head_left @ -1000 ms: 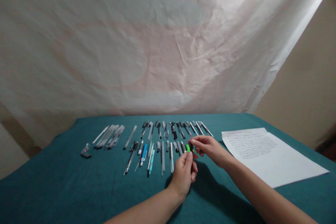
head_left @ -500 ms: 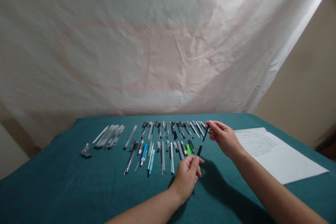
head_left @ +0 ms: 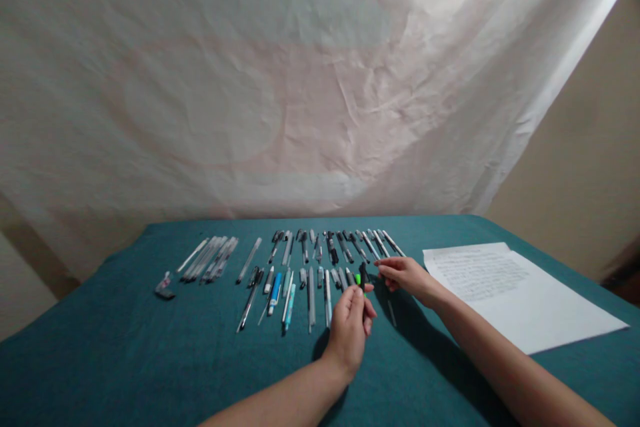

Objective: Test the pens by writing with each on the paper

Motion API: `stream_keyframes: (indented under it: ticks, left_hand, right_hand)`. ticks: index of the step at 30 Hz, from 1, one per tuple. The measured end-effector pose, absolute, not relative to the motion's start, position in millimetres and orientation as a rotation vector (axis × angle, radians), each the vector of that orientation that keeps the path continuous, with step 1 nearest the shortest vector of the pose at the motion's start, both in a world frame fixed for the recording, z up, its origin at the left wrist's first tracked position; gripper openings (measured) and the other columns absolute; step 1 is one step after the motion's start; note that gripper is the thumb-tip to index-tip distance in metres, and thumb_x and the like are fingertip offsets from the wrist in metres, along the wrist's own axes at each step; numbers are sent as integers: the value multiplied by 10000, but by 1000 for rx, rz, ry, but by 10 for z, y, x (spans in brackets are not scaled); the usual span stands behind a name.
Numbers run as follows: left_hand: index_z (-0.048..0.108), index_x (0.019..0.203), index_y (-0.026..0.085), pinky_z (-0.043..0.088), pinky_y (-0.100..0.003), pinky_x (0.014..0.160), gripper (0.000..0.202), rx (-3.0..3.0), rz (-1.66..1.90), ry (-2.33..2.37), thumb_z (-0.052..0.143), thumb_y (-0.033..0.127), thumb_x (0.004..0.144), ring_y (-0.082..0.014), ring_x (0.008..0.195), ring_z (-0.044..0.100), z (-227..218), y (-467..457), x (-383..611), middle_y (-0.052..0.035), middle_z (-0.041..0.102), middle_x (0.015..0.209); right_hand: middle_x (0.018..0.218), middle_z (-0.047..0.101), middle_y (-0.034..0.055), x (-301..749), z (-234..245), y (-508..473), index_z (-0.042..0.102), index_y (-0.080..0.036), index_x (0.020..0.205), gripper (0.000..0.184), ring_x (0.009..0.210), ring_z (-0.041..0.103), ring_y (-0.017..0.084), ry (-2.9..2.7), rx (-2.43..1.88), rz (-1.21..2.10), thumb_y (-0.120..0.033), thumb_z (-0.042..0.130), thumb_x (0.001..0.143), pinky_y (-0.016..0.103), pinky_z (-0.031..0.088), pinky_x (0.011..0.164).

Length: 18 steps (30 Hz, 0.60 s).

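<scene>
Head view: a dark pen barrel (head_left: 363, 273) is held nearly upright in the left hand (head_left: 349, 321), whose fingers are curled closed with the thumb pressed against it, so that only the upper end is seen clearly above the grip. The barrel is held at the right end of the near row of pens, and a bright green pen (head_left: 358, 278) just behind it is partly covered. To the right, the right hand (head_left: 406, 277) is held with its fingertips drawn close to the thumb; whether anything is pinched there cannot be told. Below those fingers a thin pale stick (head_left: 391, 312) is seen against the shadow, and it cannot be made out whether it is held or laid down.

The desk (head_left: 100, 353) is covered with teal cloth. In the near row, a blue item (head_left: 275, 293), a turquoise pen (head_left: 290, 307) and a black-capped pen (head_left: 249, 301) are laid out beside clear tubes and loose caps. Behind them a far row is formed by more pens, among them a thick black pen (head_left: 332, 248). At the left, a bundle of clear pens (head_left: 210, 260) is set side by side, with a small crumpled item (head_left: 165, 287) placed nearer. At the right, a handwritten sheet (head_left: 470, 273) is laid beside plain white paper (head_left: 555, 310). The background is filled by a pale hanging sheet (head_left: 300, 113).
</scene>
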<state>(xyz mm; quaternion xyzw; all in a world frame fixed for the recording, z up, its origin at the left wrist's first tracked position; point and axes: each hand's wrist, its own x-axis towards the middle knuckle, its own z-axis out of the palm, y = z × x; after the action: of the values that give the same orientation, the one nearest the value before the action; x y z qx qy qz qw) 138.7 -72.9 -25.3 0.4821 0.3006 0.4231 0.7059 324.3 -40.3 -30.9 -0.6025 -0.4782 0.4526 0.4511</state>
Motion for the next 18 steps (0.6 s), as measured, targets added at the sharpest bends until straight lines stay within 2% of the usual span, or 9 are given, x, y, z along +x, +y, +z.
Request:
stream_keyframes:
  ticks: [5,10,13,18]
  left_hand:
    - [506,946,167,223,-175,413,330,1067,954,670,460,464,811,-55,457,341,-271,-719,1400,31,457,659]
    - [494,944,168,225,-173,418,287,1095,943,673,430,427,839,-57,464,335,-281,-720,1405,31,449,657]
    - [485,946,168,221,-171,419,275,1098,941,675,414,416,850,-57,470,329,-277,-726,1403,32,444,655]
    - [463,943,178,230,-172,420,305,1074,949,674,437,460,828,-56,467,344,-275,-731,1409,35,453,666]
  right_hand:
    - [694,647,26,3155,-432,-360,588,-94,1044,398,492,550,112,-1416,-1710,868,-315,567,714,212,438,436]
    - [664,656,33,3115,-455,-362,608,-98,1028,382,523,587,133,-1544,-1813,681,-343,535,744,204,420,451]
    - [641,654,33,3109,-447,-376,615,-95,1011,390,527,591,141,-1582,-1812,643,-375,511,759,216,420,474]
    - [719,659,56,3119,-264,-429,626,-101,977,407,531,566,130,-1504,-1704,720,-423,498,763,218,404,464]
